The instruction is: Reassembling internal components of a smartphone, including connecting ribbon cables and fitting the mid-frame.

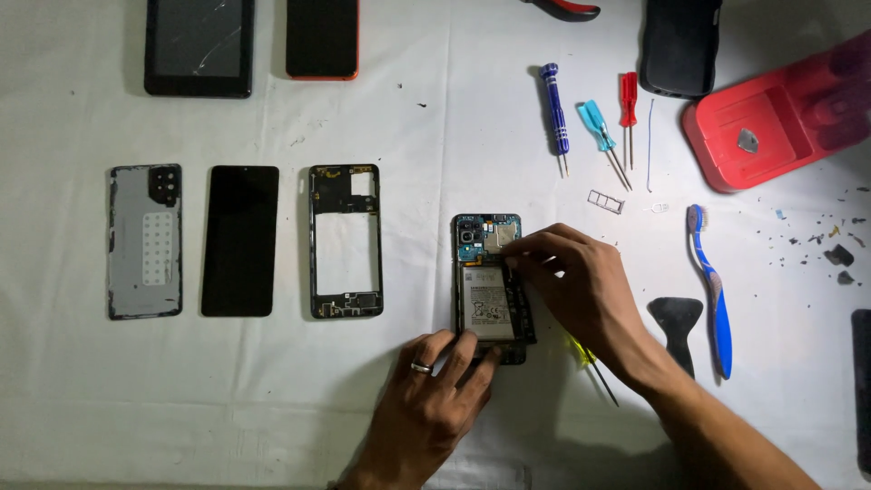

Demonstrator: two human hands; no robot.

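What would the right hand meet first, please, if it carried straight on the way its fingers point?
The right hand points up-left across the opened phone. Beyond the phone's top-left corner lies bare cloth; probably the middle frame comes first, though the line may pass above it.

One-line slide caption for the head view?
Left hand steadies an opened phone while right hand works at its circuit board, screwdrivers nearby.

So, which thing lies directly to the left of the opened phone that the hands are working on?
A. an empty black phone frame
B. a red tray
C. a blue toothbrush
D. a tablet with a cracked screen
A: the empty black phone frame lies just left of the opened phone, which the left hand steadies at its bottom while the right hand touches its upper part.
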